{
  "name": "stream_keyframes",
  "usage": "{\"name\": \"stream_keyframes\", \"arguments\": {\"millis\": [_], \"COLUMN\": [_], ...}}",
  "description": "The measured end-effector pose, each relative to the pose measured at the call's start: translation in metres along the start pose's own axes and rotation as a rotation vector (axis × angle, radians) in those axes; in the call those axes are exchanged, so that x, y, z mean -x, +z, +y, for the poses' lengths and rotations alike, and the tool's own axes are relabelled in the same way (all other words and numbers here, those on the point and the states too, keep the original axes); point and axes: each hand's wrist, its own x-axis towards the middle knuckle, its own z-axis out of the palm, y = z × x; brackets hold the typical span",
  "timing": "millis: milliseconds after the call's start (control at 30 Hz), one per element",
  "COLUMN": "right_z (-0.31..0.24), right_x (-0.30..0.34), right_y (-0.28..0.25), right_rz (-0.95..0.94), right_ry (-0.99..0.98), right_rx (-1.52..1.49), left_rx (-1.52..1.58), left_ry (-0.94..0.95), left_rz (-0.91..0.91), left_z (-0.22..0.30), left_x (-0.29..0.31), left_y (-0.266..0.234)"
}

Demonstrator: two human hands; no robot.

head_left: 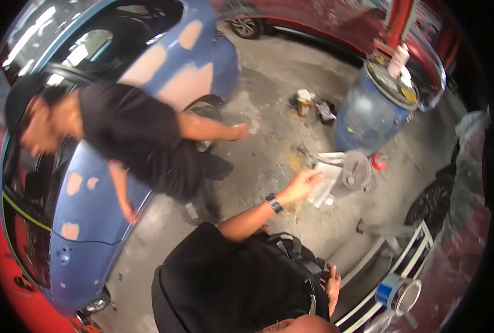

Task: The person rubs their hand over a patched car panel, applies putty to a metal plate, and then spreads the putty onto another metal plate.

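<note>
My left hand (300, 187) is stretched out ahead, a dark watch on its wrist. Its fingers are closed on a pale, flat sheet (325, 183), perhaps paper. Just beyond the sheet is a translucent grey bucket (356, 171), partly overlapped by another light sheet; a small red ring-shaped item (379, 161) is beside it. My right hand (333, 288) is low at my right side, close to the dark straps (297, 250) on my front. Its visible fingers look stretched out with nothing in them, though part of the hand is hidden.
A blue car with pale patches (172, 83) fills the left. A person in black (136, 133) stands against it. A blue drum (366, 114) bears a bottle (398, 60). An amber jar (304, 104) sits on the floor. Right: a white metal rack (419, 244) and a paint can (394, 294).
</note>
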Motion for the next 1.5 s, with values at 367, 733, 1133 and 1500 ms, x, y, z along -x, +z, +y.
{"name": "stream_keyframes", "arguments": {"millis": [367, 733, 1133, 1500], "right_z": [0.205, 0.058, 0.048, 0.059], "right_x": [0.042, 0.147, 0.155, 0.12], "right_y": [0.071, 0.083, -0.087, -0.36], "right_rz": [0.201, 0.49, 1.036, 1.385], "right_ry": [0.372, 0.221, -0.315, -0.251], "right_rx": [-0.646, -0.851, -0.818, -0.331], "left_rx": [0.868, 0.642, 0.776, 0.566], "left_ry": [-0.543, -0.557, -0.599, -0.573], "left_rz": [-0.015, -0.294, -0.424, -0.506], "left_z": [-0.067, -0.072, -0.022, 0.053], "left_x": [0.061, 0.055, 0.057, 0.093], "left_y": [-0.037, 0.008, 0.107, 0.272]}}
